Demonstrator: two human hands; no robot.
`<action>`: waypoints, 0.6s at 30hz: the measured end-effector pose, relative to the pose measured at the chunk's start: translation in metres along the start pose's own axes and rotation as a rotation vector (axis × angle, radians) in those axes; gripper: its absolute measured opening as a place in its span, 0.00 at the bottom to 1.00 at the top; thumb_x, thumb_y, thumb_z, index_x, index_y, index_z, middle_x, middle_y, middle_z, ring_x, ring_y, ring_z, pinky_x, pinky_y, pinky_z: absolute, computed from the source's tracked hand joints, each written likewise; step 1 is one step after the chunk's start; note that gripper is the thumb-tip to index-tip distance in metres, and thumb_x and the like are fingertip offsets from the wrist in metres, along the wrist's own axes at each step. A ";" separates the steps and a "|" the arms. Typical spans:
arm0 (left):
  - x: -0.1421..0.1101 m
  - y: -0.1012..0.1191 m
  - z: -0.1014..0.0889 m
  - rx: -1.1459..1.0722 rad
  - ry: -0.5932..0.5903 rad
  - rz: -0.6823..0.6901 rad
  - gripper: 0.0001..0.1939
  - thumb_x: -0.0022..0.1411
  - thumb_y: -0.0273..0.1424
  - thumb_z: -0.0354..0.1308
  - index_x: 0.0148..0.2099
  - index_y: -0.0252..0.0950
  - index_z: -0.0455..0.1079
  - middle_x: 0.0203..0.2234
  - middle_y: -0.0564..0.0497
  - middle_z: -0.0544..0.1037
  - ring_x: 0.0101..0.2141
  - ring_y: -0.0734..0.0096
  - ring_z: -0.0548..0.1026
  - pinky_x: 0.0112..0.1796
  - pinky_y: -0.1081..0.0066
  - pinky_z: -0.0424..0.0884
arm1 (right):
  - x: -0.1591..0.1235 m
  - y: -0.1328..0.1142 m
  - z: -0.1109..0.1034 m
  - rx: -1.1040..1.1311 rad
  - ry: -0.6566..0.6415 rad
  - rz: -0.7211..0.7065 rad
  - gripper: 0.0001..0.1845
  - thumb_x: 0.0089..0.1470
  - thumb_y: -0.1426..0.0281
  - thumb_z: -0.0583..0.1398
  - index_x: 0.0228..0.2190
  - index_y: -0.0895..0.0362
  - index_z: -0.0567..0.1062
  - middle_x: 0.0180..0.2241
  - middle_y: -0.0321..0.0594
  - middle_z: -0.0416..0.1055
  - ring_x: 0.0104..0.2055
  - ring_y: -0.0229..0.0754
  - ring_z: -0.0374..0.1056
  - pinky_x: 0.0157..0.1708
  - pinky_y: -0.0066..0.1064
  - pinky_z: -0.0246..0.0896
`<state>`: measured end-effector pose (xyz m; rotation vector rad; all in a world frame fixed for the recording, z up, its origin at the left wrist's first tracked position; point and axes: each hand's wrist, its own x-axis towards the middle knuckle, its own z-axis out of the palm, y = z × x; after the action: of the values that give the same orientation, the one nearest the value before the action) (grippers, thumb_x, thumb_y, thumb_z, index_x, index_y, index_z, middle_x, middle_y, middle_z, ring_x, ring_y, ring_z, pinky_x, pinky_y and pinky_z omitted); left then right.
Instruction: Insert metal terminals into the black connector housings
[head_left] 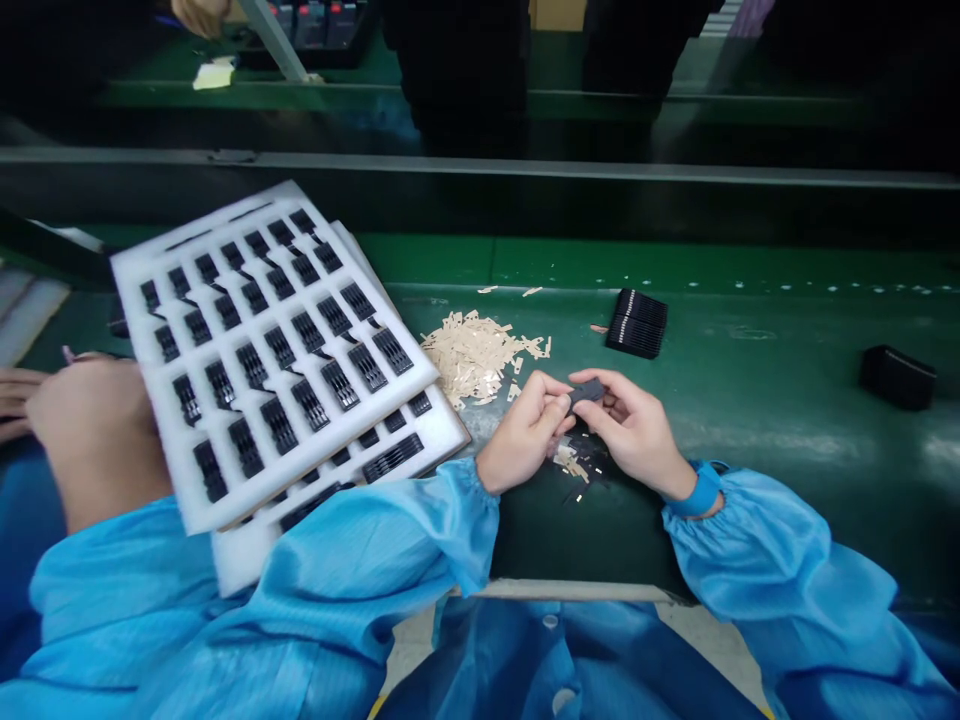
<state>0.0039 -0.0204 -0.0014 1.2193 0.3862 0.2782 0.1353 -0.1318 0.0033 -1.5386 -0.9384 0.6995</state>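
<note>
Over the green bench, my left hand (531, 428) and my right hand (631, 425) meet around a small black plastic block (586, 393). The fingertips of both hands pinch it, one at each end, and cover part of it. Just below my fingers lies a small scatter of flat pale pieces (571, 462), mixed with tiny dark bits. To the left of my left hand spreads a large heap of similar flat pale pieces (474, 355). Beyond my right hand stands a ribbed black block (637, 323), which looks like several parts side by side.
White foam trays (247, 390) holding rows of black parts overlap at the left. Another black block (898, 377) sits far right on the green bench (757, 400). A co-worker's arm (105, 430) rests at the left edge. A metal rail (480, 165) crosses behind the bench.
</note>
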 end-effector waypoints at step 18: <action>-0.003 0.011 0.000 0.436 0.120 0.021 0.24 0.75 0.45 0.38 0.43 0.37 0.70 0.20 0.56 0.72 0.23 0.73 0.70 0.31 0.72 0.64 | 0.019 -0.003 -0.029 0.324 0.094 0.283 0.12 0.54 0.62 0.69 0.32 0.54 0.74 0.17 0.27 0.65 0.16 0.30 0.57 0.16 0.21 0.52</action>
<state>0.0016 -0.0180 0.0098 1.6389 0.5579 0.2950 0.1691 -0.1301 0.0128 -1.4111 -0.5098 0.9228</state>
